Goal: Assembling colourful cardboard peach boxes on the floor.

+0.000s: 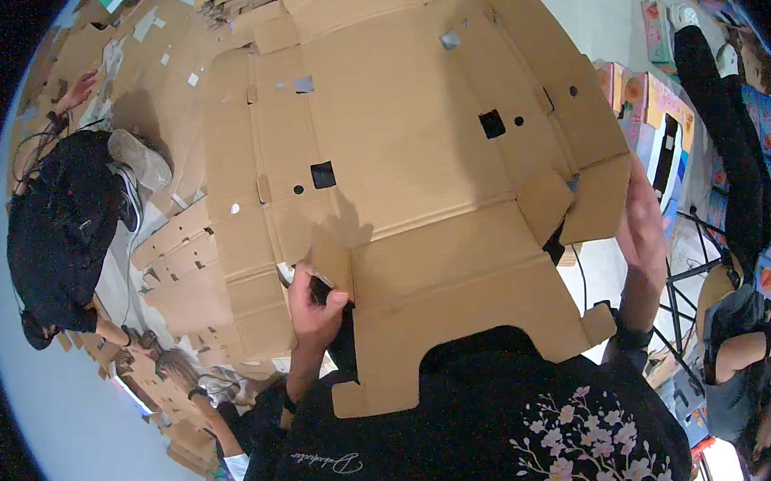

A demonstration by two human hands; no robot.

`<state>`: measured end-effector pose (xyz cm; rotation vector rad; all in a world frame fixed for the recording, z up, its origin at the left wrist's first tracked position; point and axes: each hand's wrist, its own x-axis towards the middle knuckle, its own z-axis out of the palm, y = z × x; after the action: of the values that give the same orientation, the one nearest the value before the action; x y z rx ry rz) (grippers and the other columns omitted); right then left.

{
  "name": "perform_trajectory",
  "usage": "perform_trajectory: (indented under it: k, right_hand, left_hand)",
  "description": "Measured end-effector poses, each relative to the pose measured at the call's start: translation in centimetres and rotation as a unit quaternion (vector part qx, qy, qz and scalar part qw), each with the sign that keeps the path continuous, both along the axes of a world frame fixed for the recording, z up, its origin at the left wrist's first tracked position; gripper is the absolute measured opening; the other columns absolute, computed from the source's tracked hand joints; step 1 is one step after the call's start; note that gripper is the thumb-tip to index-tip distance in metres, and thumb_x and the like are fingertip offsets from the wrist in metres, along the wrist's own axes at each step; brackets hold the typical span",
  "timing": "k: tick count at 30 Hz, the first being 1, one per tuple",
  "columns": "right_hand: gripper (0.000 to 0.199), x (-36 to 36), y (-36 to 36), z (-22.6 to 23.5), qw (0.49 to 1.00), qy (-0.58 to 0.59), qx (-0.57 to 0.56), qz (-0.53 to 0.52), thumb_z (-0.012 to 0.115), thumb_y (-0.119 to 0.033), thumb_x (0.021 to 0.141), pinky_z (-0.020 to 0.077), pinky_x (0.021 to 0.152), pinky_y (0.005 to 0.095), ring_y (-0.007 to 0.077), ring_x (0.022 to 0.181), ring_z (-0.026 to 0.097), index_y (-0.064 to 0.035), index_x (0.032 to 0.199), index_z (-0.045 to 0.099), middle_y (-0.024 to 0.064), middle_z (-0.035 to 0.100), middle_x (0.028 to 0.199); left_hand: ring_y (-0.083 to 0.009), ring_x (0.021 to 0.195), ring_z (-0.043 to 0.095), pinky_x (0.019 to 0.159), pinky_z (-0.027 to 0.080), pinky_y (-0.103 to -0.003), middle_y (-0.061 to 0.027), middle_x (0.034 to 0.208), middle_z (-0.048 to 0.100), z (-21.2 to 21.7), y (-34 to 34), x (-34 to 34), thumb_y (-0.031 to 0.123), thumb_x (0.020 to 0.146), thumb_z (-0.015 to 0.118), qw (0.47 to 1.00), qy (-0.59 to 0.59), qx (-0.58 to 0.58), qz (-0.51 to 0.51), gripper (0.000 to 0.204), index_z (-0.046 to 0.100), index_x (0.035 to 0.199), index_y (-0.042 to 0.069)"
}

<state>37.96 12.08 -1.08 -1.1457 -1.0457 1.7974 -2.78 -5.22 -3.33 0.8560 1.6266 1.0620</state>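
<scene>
A large brown cardboard box blank (403,105) spreads out in front of me, printed side away, with creases, square cut-outs and small round holes. Its near panel folds up towards my chest and has a wide notch in its edge. My left hand (313,310) pinches a small corner flap (331,258) at the near left, thumb on one face. At the right side, my right hand (642,223) grips the edge of a side flap (601,194); its fingers are partly hidden behind the cardboard.
More flattened cardboard (181,255) lies at the left, where a crouching person in black (72,235) works. Another person's hand (177,369) reaches in at the lower left. Colourful printed boxes (659,119), a black metal stand (679,278) and a seated person (742,350) are at the right.
</scene>
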Motion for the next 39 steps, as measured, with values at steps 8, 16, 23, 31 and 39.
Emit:
perform_trajectory:
  k: [8, 16, 23, 31, 39]
  right_hand:
    - [0.09, -3.2, 0.1, 1.2, 0.99, -0.13, 0.059, 0.0, 0.076, -0.032, 0.084, 0.0375, 0.109, 0.0391, 0.0262, 0.131, 0.047, 0.0014, 0.151, 0.026, 0.0136, 0.042, 0.148]
    - [0.076, -4.5, 0.7, 0.6, 0.981, -0.164, 0.078, -0.074, 0.076, -0.021, 0.085, 0.0416, 0.105, 0.0374, 0.0245, 0.124, 0.053, 0.0008, 0.145, 0.034, 0.0143, 0.052, 0.137]
    - [0.071, -4.9, 1.3, -0.2, 0.971, -0.206, 0.103, -0.068, 0.076, -0.022, 0.084, 0.0411, 0.105, 0.0375, 0.0227, 0.122, 0.053, 0.0005, 0.14, 0.039, 0.0128, 0.055, 0.132]
    - [0.083, -6.4, 1.7, 0.5, 0.895, -0.354, 0.269, 0.018, 0.082, -0.026, 0.073, 0.0313, 0.113, 0.0412, 0.0285, 0.129, 0.047, -0.0059, 0.144, 0.044, 0.0139, 0.052, 0.138]
    - [0.081, -7.6, 1.0, 0.9, 0.948, -0.253, 0.192, 0.003, 0.082, -0.013, 0.073, 0.0291, 0.115, 0.0403, 0.0271, 0.135, 0.044, -0.003, 0.144, 0.045, 0.0156, 0.049, 0.145]
  left_hand:
    - [-0.0204, 0.104, 0.059, 0.094, 0.044, -0.034, -0.0127, 0.108, 0.061, -1.5, -2.2, 0.1, 0.045, 0.1, 0.049, 0.989, -0.045, -0.1, 0.095, 0.051, 0.055, 0.117, -0.002]
    - [-0.0377, 0.131, 0.046, 0.11, 0.034, -0.047, -0.0212, 0.134, 0.053, -0.4, -8.7, -2.1, 0.021, 0.102, 0.041, 0.979, 0.114, -0.131, -0.111, 0.037, 0.058, 0.127, -0.001]
    - [-0.0208, 0.119, 0.053, 0.098, 0.046, -0.035, -0.0118, 0.13, 0.056, -4.1, -11.8, -8.2, 0.015, 0.092, 0.062, 0.871, -0.032, -0.461, 0.168, 0.043, 0.055, 0.134, 0.01]
    - [-0.0218, 0.11, 0.057, 0.092, 0.049, -0.036, -0.012, 0.122, 0.059, -2.3, -12.5, -7.6, 0.012, 0.083, 0.072, 0.975, 0.135, -0.174, 0.039, 0.047, 0.055, 0.127, 0.005]
    - [-0.0227, 0.101, 0.062, 0.086, 0.052, -0.036, -0.0121, 0.114, 0.063, -2.1, -3.0, -8.0, 0.009, 0.075, 0.082, 0.984, 0.131, -0.111, 0.039, 0.053, 0.055, 0.12, 0.0]
